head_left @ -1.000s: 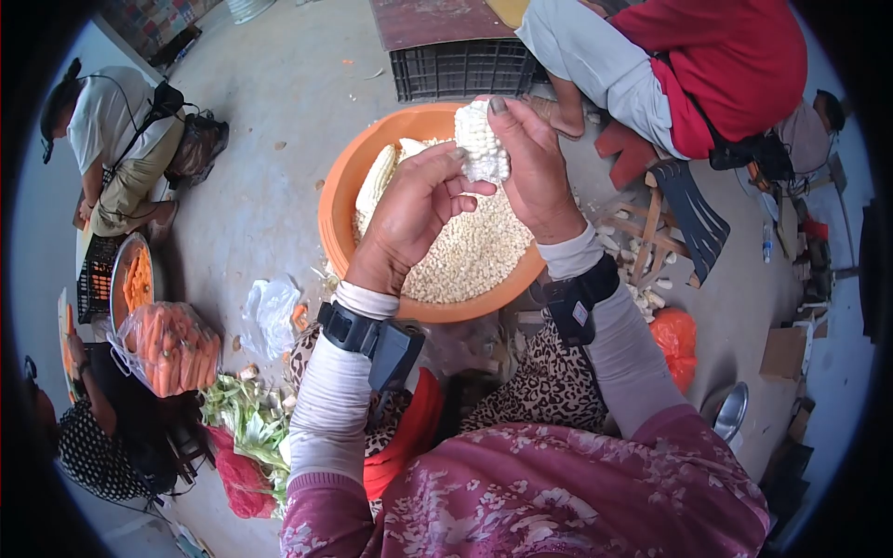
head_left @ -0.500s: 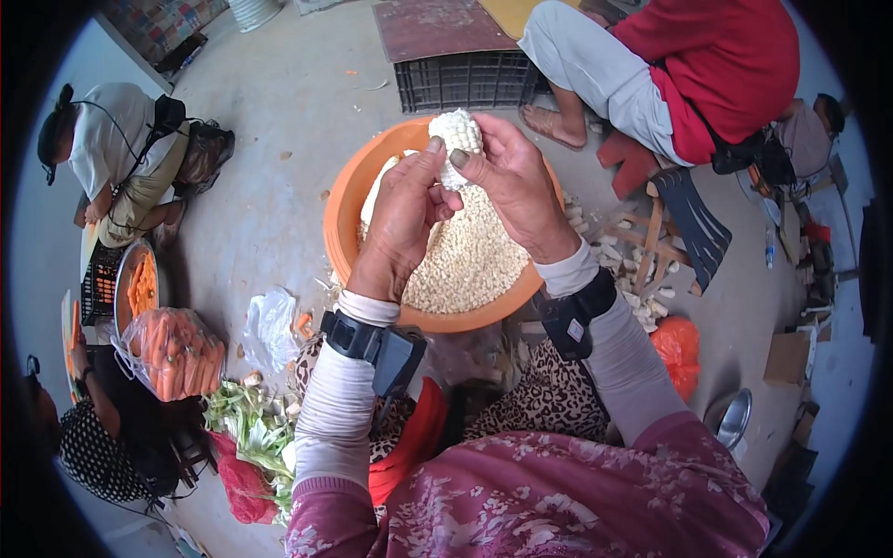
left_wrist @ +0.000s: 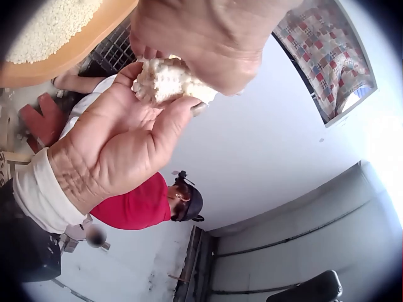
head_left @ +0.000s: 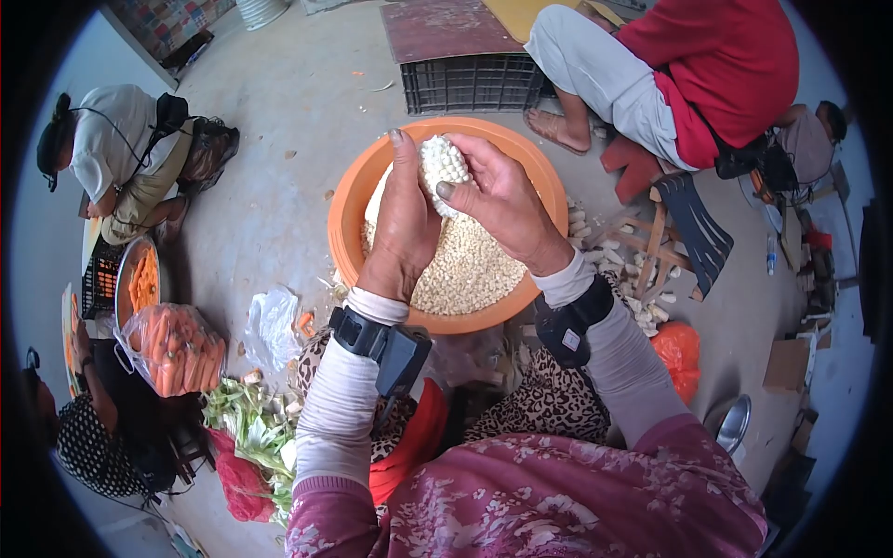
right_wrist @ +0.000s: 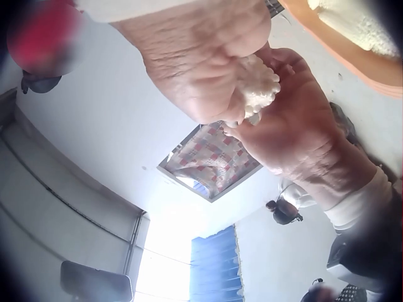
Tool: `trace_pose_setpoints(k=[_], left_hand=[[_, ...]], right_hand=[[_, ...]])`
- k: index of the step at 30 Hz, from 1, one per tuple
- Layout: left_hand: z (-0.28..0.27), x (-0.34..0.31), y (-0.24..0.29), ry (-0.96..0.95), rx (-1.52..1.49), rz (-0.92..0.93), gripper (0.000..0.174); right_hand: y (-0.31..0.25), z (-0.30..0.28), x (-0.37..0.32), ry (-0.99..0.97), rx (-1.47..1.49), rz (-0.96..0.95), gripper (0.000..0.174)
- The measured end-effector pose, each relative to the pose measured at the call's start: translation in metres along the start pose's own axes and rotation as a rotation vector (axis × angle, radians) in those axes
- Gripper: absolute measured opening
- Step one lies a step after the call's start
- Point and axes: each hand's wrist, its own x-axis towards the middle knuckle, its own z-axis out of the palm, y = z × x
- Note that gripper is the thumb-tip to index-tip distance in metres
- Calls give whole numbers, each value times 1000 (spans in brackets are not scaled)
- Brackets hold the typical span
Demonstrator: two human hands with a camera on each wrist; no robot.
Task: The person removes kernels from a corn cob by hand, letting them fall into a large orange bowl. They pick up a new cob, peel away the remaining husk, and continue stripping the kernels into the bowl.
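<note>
A short ear of white corn [head_left: 443,160] is held up over the orange basin [head_left: 346,232], between the two hands. My right hand [head_left: 507,200] grips it, thumb across its near side and fingers behind, as the left wrist view also shows on the corn [left_wrist: 162,87]. My left hand [head_left: 406,219] presses the ear from the other side with the palm, its thumb straight up; its other fingers are mostly hidden in the head view. Loose kernels [head_left: 474,270] fill the basin below. Another pale ear [head_left: 377,200] leans inside its left wall, partly covered by my left hand.
A black crate [head_left: 470,84] stands beyond the basin, near a seated person in red [head_left: 716,74]. Bare cobs [head_left: 637,279] and a low stool [head_left: 693,232] lie to the right. Bagged carrots [head_left: 177,349] and green husks [head_left: 251,414] are at the left; another person [head_left: 121,139] sits farther left.
The ear has come down and left, closer over the basin. My left hand has gone from working at it with thumb and fingers to laying its palm against it; the right hand still grips it.
</note>
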Motion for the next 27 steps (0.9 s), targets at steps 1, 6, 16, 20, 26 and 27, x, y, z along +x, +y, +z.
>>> trace_pose_setpoints(k=[1,6,16,20,26,27], left_hand=[[-1,0,0,2,-1,0,62],[-7,3,-3,34,-43,-3,66],[-15,7,-7,72,-81,-27,66],[-19,10,-9,72,-84,-52,64],[-17,9,-7,61,-100,-76,61],[-15,8,-7,64,-94,-70,61]], right_hand=[[0,0,-1,-14,-16,-4,52],[4,10,-1,-15,-45,-39,50],[0,5,-3,-130,-155,106,57],[1,7,-4,-114,-174,107,58],[6,9,-4,-61,-71,7,58],[8,7,-4,-54,-81,14,58]])
